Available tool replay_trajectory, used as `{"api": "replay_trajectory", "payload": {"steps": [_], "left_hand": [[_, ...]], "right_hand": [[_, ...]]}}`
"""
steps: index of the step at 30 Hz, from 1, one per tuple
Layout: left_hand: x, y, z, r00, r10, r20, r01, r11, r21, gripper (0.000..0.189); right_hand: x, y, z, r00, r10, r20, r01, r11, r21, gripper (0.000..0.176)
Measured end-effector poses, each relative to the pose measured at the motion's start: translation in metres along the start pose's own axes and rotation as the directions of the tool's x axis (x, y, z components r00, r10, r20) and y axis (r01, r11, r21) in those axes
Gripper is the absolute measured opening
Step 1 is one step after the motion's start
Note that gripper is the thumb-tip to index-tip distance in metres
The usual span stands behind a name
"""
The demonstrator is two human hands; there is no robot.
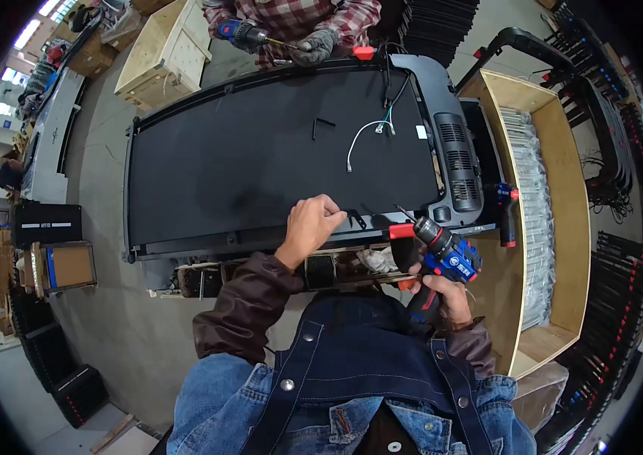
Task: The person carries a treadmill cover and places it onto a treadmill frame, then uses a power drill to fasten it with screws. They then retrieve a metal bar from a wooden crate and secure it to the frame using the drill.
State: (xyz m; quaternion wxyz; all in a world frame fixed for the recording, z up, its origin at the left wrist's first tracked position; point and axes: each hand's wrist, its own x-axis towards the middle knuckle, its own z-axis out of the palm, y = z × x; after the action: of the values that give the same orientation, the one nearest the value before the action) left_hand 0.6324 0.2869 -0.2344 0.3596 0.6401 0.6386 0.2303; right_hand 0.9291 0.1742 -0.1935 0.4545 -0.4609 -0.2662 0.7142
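My right hand (449, 297) is wrapped round the handle of a blue and black cordless drill (450, 254). Its long bit points up and left, over the near rail of a treadmill deck (223, 152). With fingers pinched together, my left hand (310, 226) is over the deck's near edge. A small black bracket with holes (360, 221) shows at those fingertips. Close to the drill bit, a red block (402, 230) sits by the rail. Two black L-shaped pieces (321, 126) and a white-tipped cable (359, 140) lie on the belt. The grey motor cover (454, 144) forms the right end.
Across the deck, a person in a checked shirt (317, 11) holds another drill (242, 33) in gloved hands. A second cordless drill (506, 212) hangs right of the motor cover. Beyond it stands a plywood crate (522, 334) of wrapped parts. Another wooden crate (162, 57) stands back left.
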Motion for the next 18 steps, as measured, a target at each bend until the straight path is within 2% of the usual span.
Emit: {"api": "replay_trajectory", "payload": {"steps": [1, 2, 4, 7, 11, 14, 16, 17, 18], "left_hand": [[-0.006, 0.001, 0.012, 1.000, -0.019, -0.012, 0.020, 0.996, 0.082, 0.024], [-0.011, 0.002, 0.021, 0.999, -0.029, -0.018, 0.031, 0.995, 0.090, 0.024], [-0.020, 0.005, 0.035, 0.988, -0.079, -0.132, 0.106, 0.971, 0.212, 0.024], [-0.029, 0.010, 0.048, 0.972, -0.089, -0.216, 0.134, 0.970, 0.203, 0.023], [-0.023, 0.007, 0.049, 0.976, -0.080, -0.202, 0.123, 0.970, 0.209, 0.021], [-0.015, 0.010, 0.049, 0.985, -0.093, -0.149, 0.134, 0.946, 0.296, 0.021], [-0.014, 0.017, 0.055, 0.978, 0.048, -0.205, 0.037, 0.920, 0.391, 0.021], [-0.012, 0.016, 0.060, 0.977, 0.050, -0.209, 0.037, 0.919, 0.392, 0.021], [-0.014, 0.015, 0.066, 0.942, 0.250, -0.223, -0.111, 0.860, 0.497, 0.020]], "right_hand": [[0.001, -0.006, -0.005, 1.000, 0.007, 0.013, -0.007, 1.000, 0.005, 0.055], [0.002, -0.012, -0.010, 0.999, 0.046, 0.022, -0.046, 0.999, 0.006, 0.055], [0.003, -0.017, -0.021, 0.995, 0.091, 0.040, -0.092, 0.996, 0.012, 0.055], [0.008, -0.017, -0.040, 0.987, 0.120, 0.108, -0.122, 0.992, 0.014, 0.055], [0.013, -0.018, -0.053, 0.978, 0.137, 0.158, -0.143, 0.989, 0.027, 0.055], [0.018, -0.022, -0.058, 0.974, 0.146, 0.175, -0.152, 0.988, 0.023, 0.054], [0.018, -0.024, -0.060, 0.972, 0.148, 0.183, -0.154, 0.988, 0.017, 0.054], [0.020, -0.026, -0.059, 0.973, 0.138, 0.187, -0.143, 0.990, 0.011, 0.054], [0.019, -0.026, -0.060, 0.973, 0.133, 0.187, -0.136, 0.991, 0.004, 0.054]]}}
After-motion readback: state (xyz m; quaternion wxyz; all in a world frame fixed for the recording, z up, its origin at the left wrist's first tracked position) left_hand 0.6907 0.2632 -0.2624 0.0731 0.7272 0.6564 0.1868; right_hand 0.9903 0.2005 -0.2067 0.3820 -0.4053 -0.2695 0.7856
